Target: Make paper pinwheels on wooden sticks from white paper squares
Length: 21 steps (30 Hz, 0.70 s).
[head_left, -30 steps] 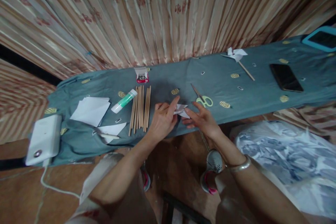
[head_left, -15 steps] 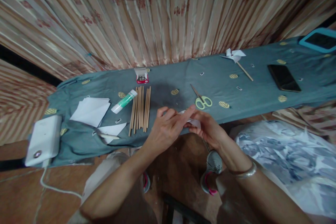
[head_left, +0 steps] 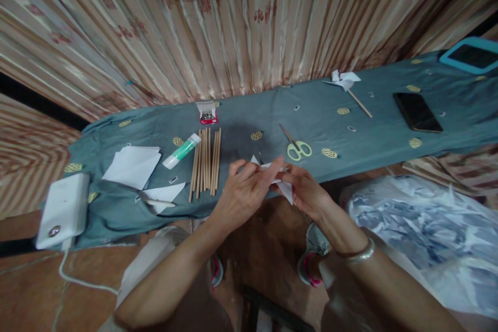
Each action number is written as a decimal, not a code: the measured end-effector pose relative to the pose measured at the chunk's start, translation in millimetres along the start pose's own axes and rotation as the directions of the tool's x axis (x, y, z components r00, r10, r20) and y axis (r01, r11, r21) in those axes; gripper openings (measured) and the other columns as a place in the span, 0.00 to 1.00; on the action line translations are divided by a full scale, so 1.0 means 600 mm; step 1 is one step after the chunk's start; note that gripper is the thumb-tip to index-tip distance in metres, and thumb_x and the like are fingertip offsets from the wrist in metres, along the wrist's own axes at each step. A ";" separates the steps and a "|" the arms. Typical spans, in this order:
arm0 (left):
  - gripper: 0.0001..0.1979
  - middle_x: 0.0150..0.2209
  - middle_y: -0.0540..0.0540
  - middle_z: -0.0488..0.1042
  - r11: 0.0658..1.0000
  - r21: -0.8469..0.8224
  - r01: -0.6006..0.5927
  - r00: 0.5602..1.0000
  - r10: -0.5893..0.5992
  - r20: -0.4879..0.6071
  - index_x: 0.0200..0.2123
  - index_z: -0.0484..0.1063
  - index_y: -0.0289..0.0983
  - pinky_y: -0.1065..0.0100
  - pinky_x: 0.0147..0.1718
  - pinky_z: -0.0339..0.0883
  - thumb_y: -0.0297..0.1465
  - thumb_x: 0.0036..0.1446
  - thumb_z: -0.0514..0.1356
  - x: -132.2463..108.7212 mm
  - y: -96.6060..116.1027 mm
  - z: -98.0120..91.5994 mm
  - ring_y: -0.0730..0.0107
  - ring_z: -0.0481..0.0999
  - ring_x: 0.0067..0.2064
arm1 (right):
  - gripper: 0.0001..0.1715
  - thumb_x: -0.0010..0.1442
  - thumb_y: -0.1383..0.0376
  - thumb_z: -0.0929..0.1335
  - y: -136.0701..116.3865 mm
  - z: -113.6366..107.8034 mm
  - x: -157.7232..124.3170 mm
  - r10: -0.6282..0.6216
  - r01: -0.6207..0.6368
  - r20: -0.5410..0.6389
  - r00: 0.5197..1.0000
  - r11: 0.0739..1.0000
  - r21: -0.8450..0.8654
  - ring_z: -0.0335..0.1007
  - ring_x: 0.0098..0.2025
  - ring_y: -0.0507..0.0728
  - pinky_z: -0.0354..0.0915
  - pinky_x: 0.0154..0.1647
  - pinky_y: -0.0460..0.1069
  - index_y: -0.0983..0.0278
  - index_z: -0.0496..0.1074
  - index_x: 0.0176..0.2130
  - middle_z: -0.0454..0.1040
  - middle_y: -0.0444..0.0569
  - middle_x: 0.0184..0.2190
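A piece of white paper [head_left: 286, 191] with pointed corners is pinched between my two hands at the table's front edge. My left hand [head_left: 246, 187] is closed on its left side, and my right hand [head_left: 305, 187] grips it from the right. Fingers cover most of the paper; one corner sticks up and another points down. Just beyond my right hand lie scissors [head_left: 297, 146] with light green handles. Left of my hands is a row of thin wooden sticks [head_left: 205, 163], with a green and white glue stick [head_left: 182, 151] beside it.
On the cloth-covered table [head_left: 241, 109] are a small box of metal pins [head_left: 208, 114], white paper sheets [head_left: 132, 167], a cut paper piece with a knife [head_left: 159, 201], a paper pinwheel [head_left: 344, 82], a phone [head_left: 417, 112] and a white power bank [head_left: 64, 210]. A plastic bag [head_left: 420, 228] stands right.
The paper has turned between my fingers, so pointed corners now show above and below my hands. My hands stay in nearly the same place, and the view has shifted slightly.
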State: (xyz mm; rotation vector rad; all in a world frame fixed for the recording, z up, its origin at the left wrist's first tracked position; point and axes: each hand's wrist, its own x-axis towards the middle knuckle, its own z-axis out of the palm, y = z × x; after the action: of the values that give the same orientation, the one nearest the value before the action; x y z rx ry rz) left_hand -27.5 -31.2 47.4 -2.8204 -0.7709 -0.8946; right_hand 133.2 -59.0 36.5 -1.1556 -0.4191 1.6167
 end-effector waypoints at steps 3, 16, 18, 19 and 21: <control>0.30 0.34 0.49 0.78 1.000 -0.007 -0.003 1.000 0.003 -0.012 0.64 0.49 0.32 0.60 0.46 0.57 0.23 0.61 0.54 0.002 0.000 -0.003 0.67 0.71 0.39 | 0.12 0.42 0.70 0.74 -0.001 0.003 0.000 -0.006 0.005 0.040 0.999 1.000 0.031 0.72 0.25 0.49 0.70 0.27 0.42 0.64 0.71 0.31 0.77 0.42 0.26; 0.27 0.46 0.43 0.77 0.970 -0.224 0.096 0.995 -0.097 0.006 0.61 0.58 0.37 0.57 0.49 0.54 0.36 0.60 0.59 0.002 -0.003 -0.013 0.60 0.70 0.48 | 0.21 0.40 0.66 0.77 -0.013 0.011 -0.007 -0.093 0.093 -0.029 0.995 0.996 0.010 0.70 0.24 0.49 0.65 0.25 0.43 0.64 0.73 0.36 0.76 0.41 0.25; 0.29 0.51 0.40 0.75 0.929 -0.322 0.184 0.981 -0.194 0.001 0.60 0.60 0.38 0.56 0.50 0.54 0.38 0.58 0.61 0.002 -0.007 -0.013 0.57 0.68 0.51 | 0.29 0.37 0.66 0.78 -0.011 0.011 -0.005 -0.131 0.132 -0.082 0.988 0.991 0.008 0.70 0.24 0.50 0.65 0.26 0.44 0.64 0.71 0.40 0.76 0.40 0.25; 0.30 0.53 0.39 0.73 0.879 -0.403 0.256 0.961 -0.278 0.004 0.61 0.60 0.38 0.56 0.51 0.55 0.40 0.56 0.62 0.003 -0.009 -0.012 0.56 0.67 0.53 | 0.33 0.36 0.65 0.78 -0.011 0.012 -0.004 -0.153 0.154 -0.109 0.982 0.988 0.003 0.70 0.25 0.50 0.65 0.26 0.45 0.64 0.69 0.43 0.77 0.40 0.25; 0.34 0.57 0.38 0.69 0.676 -0.603 0.423 0.866 -0.498 0.049 0.61 0.59 0.40 0.55 0.52 0.56 0.42 0.53 0.64 0.004 -0.011 -0.008 0.55 0.66 0.55 | 0.41 0.35 0.64 0.78 -0.012 0.014 -0.005 -0.203 0.200 -0.139 0.969 0.979 -0.033 0.71 0.24 0.51 0.65 0.27 0.46 0.64 0.66 0.48 0.77 0.40 0.25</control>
State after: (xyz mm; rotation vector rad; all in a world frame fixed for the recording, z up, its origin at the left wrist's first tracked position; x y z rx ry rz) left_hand -31.6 -25.4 52.0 -3.0688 -1.4603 -1.6321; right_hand 129.7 -56.6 47.3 -1.1941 -0.4451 1.3486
